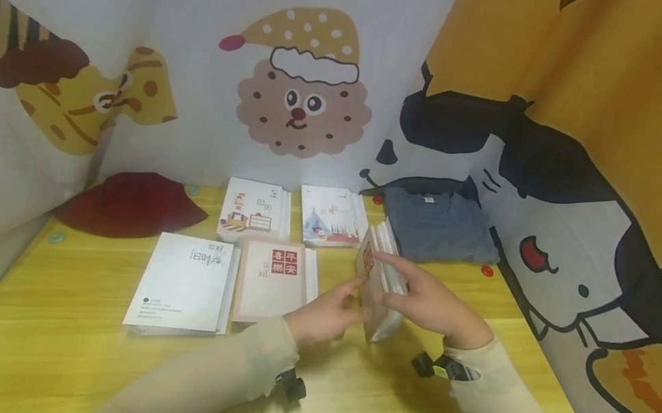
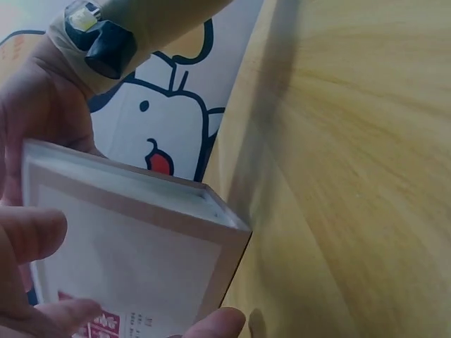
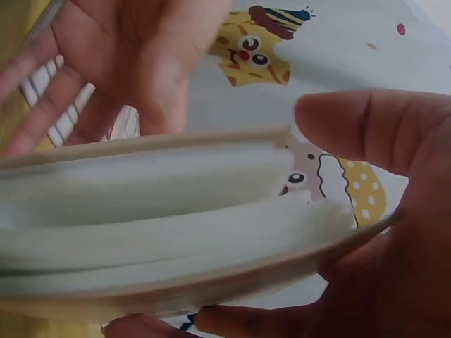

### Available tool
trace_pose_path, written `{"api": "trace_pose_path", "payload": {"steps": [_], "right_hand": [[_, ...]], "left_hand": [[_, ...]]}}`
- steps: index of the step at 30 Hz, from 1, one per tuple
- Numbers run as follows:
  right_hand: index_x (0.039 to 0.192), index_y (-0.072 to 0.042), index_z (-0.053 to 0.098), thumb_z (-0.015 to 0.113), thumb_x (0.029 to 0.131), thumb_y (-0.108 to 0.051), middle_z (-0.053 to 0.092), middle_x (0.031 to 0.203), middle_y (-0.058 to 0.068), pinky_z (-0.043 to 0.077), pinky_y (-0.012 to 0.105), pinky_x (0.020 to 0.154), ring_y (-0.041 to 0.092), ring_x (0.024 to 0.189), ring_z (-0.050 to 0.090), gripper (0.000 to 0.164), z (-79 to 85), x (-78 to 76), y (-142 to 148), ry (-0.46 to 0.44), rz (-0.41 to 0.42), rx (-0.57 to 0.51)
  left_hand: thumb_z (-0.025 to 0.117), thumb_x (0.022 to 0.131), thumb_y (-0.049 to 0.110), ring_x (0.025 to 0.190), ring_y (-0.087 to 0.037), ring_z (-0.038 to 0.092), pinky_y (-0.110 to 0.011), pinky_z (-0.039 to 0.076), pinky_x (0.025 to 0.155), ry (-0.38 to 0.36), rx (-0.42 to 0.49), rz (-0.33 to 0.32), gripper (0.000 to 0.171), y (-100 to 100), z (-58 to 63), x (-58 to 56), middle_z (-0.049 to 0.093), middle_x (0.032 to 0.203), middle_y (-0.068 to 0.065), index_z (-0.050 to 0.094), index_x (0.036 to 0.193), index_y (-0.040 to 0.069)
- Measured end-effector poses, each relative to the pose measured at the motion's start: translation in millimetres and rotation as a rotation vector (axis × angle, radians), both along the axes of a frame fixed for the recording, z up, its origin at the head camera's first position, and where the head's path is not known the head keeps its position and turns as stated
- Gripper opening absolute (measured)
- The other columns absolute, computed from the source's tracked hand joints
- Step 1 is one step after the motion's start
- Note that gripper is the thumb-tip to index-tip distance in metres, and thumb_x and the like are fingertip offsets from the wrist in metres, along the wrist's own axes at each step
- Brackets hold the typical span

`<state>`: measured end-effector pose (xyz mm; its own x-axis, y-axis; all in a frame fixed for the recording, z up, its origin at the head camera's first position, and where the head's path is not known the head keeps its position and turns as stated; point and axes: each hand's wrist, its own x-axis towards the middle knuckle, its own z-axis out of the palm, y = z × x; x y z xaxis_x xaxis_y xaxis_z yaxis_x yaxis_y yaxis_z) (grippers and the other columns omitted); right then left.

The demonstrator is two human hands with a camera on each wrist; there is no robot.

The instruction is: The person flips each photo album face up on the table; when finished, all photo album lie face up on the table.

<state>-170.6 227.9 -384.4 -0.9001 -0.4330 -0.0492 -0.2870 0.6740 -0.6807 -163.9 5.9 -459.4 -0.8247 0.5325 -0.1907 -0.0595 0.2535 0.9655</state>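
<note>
A thick hardcover book (image 1: pixel 370 304) with a pale cover and a red character block stands tilted on edge above the table. My right hand (image 1: pixel 427 301) grips it, thumb at one cover and fingers under the other in the right wrist view, where its white pages (image 3: pixel 176 243) fan slightly apart. Beside the front cover is my left hand (image 1: pixel 324 316); in the right wrist view this hand (image 3: pixel 120 42) has its fingers spread. The left wrist view shows its fingertips over the cover (image 2: pixel 134 239); whether they all touch it I cannot tell.
Left of the hands lie a matching red-block book (image 1: pixel 270 295) and a white book (image 1: pixel 181 291). Behind are two illustrated white books (image 1: pixel 252 211) (image 1: pixel 332 217). A dark red hat (image 1: pixel 132 206) sits far left, a folded blue-grey shirt (image 1: pixel 440 227) back right. Printed curtains (image 1: pixel 175 8) border the yellow table (image 1: pixel 30 335).
</note>
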Motion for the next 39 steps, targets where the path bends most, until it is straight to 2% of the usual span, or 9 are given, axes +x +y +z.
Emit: {"api": "trace_pose_path", "payload": {"steps": [3,6,10,12,14,16,18,29,39], "right_hand": [[0.162,-0.016,0.043,0.071,0.097,-0.025,0.049,0.16,0.022,0.042,0.071,0.113,0.047,0.143,0.049,0.071,0.0,0.1,2,-0.009,-0.008,0.042],[0.159,-0.01,0.046,0.072,0.097,-0.025,0.054,0.154,0.024,0.046,0.068,0.112,0.044,0.137,0.055,0.069,-4.3,-2.6,5,-0.024,-0.033,0.063],[0.154,-0.008,0.052,0.074,0.094,-0.016,0.059,0.149,0.023,0.049,0.064,0.109,0.04,0.129,0.06,0.064,-17.1,-11.9,13,-0.012,-0.069,0.075],[0.152,-0.009,0.055,0.074,0.093,-0.012,0.06,0.148,0.023,0.05,0.063,0.108,0.039,0.127,0.06,0.062,-23.7,-16.8,17,-0.013,-0.086,0.07],[0.151,-0.011,0.056,0.074,0.092,-0.009,0.06,0.147,0.022,0.052,0.06,0.105,0.038,0.124,0.06,0.062,-30.1,-20.6,21,-0.031,-0.106,0.046],[0.151,-0.012,0.056,0.074,0.092,-0.009,0.058,0.148,0.023,0.052,0.059,0.105,0.038,0.124,0.059,0.062,-35.5,-23.5,26,-0.055,-0.12,0.015],[0.152,-0.015,0.057,0.074,0.092,-0.01,0.056,0.151,0.023,0.052,0.057,0.105,0.038,0.125,0.058,0.062,-40.1,-25.7,31,-0.09,-0.142,-0.012],[0.156,-0.023,0.053,0.075,0.093,-0.017,0.041,0.164,0.023,0.046,0.053,0.107,0.039,0.13,0.052,0.066,-54.6,-33.6,52,-0.221,-0.137,-0.107],[0.167,-0.022,0.031,0.075,0.096,-0.021,0.029,0.168,0.027,0.038,0.054,0.112,0.041,0.131,0.047,0.084,-62.8,-36.7,54,-0.269,-0.053,-0.118]], "left_hand": [[0.067,0.103,0.033,0.054,-0.009,0.045,-0.023,0.046,0.048,-0.013,0.012,-0.022,0.078,2,-3.1,-0.5,0.048,0.156,-0.029,0.026,0.169,0.032],[0.066,0.103,0.028,0.052,-0.008,0.045,-0.022,0.045,0.047,-0.019,0.017,-0.03,0.077,3,-4.2,-1.6,0.062,0.14,-0.021,0.026,0.169,0.03],[0.066,0.103,0.027,0.055,-0.011,0.048,-0.026,0.048,0.049,0.005,0.008,-0.014,0.076,3,-4.7,-2.4,0.066,0.134,-0.018,0.026,0.169,0.026],[0.066,0.103,0.026,0.073,-0.017,0.062,-0.033,0.058,0.064,0.022,0.003,0.02,0.076,3,-5.3,-1.7,0.061,0.144,-0.02,0.028,0.168,0.023],[0.067,0.102,0.026,0.106,-0.028,0.069,-0.046,0.061,0.091,0.031,0.0,0.062,0.075,2,-5.8,-0.3,0.051,0.156,-0.021,0.03,0.167,0.02],[0.068,0.101,0.025,0.137,-0.039,0.055,-0.056,0.047,0.115,0.029,0.006,0.096,0.075,1,-7.1,1.0,0.042,0.164,-0.021,0.032,0.167,0.019],[0.068,0.101,0.024,0.153,-0.043,0.037,-0.062,0.031,0.125,0.026,0.011,0.113,0.075,1,-7.8,2.2,0.033,0.169,-0.02,0.032,0.167,0.018],[0.07,0.097,0.022,0.152,-0.048,0.035,-0.064,0.029,0.125,-0.039,0.016,0.196,0.082,-1,-6.3,4.1,0.033,0.166,-0.03,0.028,0.166,0.01],[0.069,0.096,0.018,0.155,-0.047,0.03,-0.06,0.023,0.129,-0.05,0.032,0.234,0.087,-1,-9.7,0.2,0.026,0.17,-0.026,0.022,0.167,0.005]]}}
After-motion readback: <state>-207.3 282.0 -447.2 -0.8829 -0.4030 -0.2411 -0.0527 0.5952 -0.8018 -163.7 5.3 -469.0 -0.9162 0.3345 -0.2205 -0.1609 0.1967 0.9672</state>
